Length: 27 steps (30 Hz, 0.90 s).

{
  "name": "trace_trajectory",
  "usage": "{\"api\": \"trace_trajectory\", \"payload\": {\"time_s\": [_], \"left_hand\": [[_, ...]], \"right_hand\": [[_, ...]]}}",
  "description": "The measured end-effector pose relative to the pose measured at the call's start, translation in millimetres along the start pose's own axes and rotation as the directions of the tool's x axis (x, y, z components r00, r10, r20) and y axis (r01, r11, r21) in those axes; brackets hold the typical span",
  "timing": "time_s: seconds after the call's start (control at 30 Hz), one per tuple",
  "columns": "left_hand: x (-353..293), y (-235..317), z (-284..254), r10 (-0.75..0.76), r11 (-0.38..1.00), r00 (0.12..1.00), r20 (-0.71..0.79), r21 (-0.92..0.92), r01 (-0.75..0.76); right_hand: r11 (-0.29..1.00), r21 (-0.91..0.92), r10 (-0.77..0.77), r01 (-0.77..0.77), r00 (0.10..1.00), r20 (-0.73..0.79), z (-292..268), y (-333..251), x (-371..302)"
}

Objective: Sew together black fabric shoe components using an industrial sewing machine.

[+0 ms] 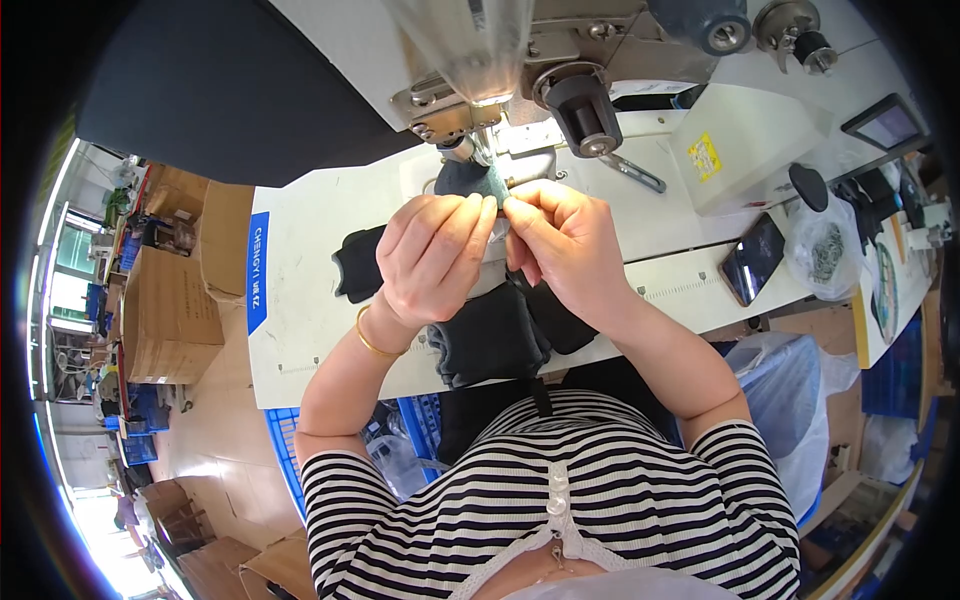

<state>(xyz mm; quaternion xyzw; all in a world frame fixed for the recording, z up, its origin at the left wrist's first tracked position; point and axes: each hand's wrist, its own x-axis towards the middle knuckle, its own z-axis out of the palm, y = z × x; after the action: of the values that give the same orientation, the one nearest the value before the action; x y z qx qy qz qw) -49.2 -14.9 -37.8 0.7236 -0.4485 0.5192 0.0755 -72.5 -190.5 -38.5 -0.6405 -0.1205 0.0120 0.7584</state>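
Observation:
Both my hands are raised together just in front of the sewing machine's needle area [482,150]. My left hand [430,255] pinches the near edge of a small dark grey-green fabric piece [470,180], fingers curled toward the thumb. Close beside it, my right hand [565,245] pinches the same edge between thumb and forefinger. The far part of the piece lies lit up by the machine's needle. Below my hands, a stack of dark fabric pieces [490,335] lies at the table's front edge, and another dark piece [360,264] sits left of my left hand.
On the white table [300,320], a phone [755,258] and a clear plastic bag [825,255] lie to the right. A thread spool [585,110] hangs on the machine. Blue crates [285,450] stand under the table; cardboard boxes [170,315] are on the left.

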Motion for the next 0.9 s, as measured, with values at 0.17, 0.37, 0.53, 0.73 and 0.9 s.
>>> {"api": "trace_trajectory", "payload": {"time_s": [0.17, 0.37, 0.53, 0.73, 0.9], "left_hand": [[-3.8, -14.4, 7.7, 0.076, 0.996, 0.997, -0.032, 0.053, -0.074], [-2.8, -21.9, 13.9, 0.080, 0.995, 0.996, -0.042, 0.056, -0.077], [-5.4, -28.2, 21.9, 0.072, 0.996, 0.994, -0.077, 0.058, -0.068], [-5.5, -33.2, 31.7, 0.034, 0.998, 0.992, -0.120, 0.064, -0.026], [-6.7, -31.7, 35.8, -0.008, 0.996, 0.991, -0.134, 0.091, 0.020]], "right_hand": [[1.000, -0.009, 0.008, -0.008, 1.000, -0.008, 2.1, -4.0, 2.8], [0.993, -0.105, 0.052, -0.048, 0.998, 0.034, -3.3, 0.6, -4.4], [0.993, -0.102, 0.060, -0.052, 0.995, 0.077, -6.1, 3.9, -7.4], [0.993, -0.088, 0.093, -0.084, 0.990, 0.104, -5.0, 8.1, -7.3], [0.992, -0.092, 0.104, -0.092, 0.985, 0.137, -0.6, 9.6, -9.6]]}}
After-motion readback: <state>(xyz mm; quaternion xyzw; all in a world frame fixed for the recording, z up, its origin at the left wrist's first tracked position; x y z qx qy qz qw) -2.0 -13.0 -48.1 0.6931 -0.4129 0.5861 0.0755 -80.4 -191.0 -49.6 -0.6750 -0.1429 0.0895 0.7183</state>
